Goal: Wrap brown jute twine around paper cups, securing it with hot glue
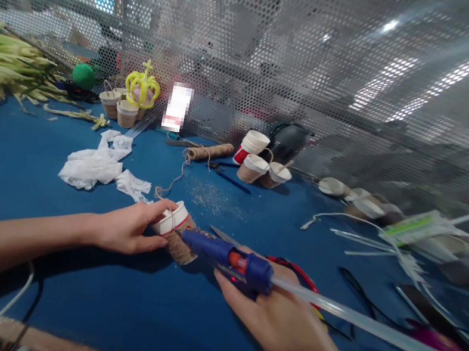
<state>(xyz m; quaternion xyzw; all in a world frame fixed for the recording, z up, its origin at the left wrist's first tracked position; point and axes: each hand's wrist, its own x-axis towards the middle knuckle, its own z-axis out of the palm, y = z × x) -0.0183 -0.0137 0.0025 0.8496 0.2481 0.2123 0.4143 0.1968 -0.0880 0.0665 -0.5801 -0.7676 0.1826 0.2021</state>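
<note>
- Brown twine wraps the cup [180, 250], which sits tilted over the near middle of the table [105, 292], its white, red-lined mouth toward eleven o'clock.
- Left hand [131, 230], at nine o'clock of the cup: thumb and forefinger pinch it near the rim; how the other fingers lie, I cannot tell.
- Right hand [277, 316], at four o'clock, grips the blue glue gun [208, 247]; its fingers are mostly hidden. The nozzle points at the cup's side; whether it touches, I cannot tell.
- Clear glue stick [338, 307] juts from the gun toward four o'clock.
- Loose strand [178, 176] runs from the cup to the twine roll [211, 151] at twelve.
- Crumpled tissue [90, 168] and husks [4, 62]: ten o'clock. Yellow crown [142, 87]: eleven.
- More cups [254, 168] stand between one and two.
</note>
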